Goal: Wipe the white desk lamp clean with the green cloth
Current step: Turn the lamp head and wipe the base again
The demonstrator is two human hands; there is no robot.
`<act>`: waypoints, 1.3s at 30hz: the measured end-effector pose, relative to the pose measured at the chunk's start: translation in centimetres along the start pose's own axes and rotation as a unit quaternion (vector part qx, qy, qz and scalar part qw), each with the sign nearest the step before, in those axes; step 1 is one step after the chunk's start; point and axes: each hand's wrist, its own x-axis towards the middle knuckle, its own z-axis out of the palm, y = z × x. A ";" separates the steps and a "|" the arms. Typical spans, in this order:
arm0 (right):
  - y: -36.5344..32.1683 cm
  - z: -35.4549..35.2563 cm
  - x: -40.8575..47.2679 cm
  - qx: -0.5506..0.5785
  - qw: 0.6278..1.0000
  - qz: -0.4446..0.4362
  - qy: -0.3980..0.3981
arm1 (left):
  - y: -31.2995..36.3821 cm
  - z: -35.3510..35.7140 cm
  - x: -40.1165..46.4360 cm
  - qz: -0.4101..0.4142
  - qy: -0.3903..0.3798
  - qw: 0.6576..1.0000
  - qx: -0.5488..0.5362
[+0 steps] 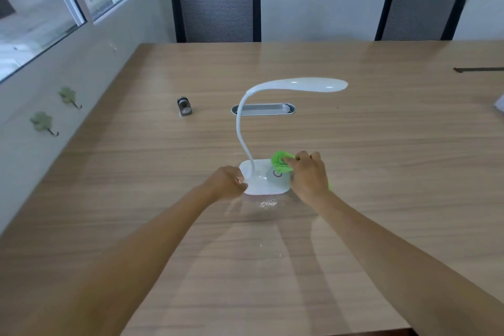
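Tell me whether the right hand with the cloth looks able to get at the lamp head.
Probably yes: the right hand grips the green cloth at the base, and nothing stands between it and the lamp head above.

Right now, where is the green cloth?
In the head view, the green cloth is bunched in the right hand, pressed on the right side of the white desk lamp's base.
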 end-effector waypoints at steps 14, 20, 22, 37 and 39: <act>0.1 1.3 -4.1 0.011 0.973 -0.228 -0.015 | -1.7 0.4 0.9 0.068 0.005 0.997 0.027; -0.4 1.2 -1.4 0.070 0.994 -0.066 -0.043 | -1.8 0.2 1.3 0.076 -0.009 0.994 0.084; -0.7 1.9 -2.8 0.054 0.993 -0.095 -0.048 | -1.8 0.2 1.3 0.079 -0.010 0.992 0.096; 0.8 0.4 -5.6 0.034 0.990 -0.093 -0.103 | -0.7 -0.1 1.2 0.057 -0.049 0.987 0.143; 1.7 -0.7 -6.0 0.037 0.992 -0.080 -0.091 | -0.2 -0.2 1.3 0.046 -0.057 0.988 0.133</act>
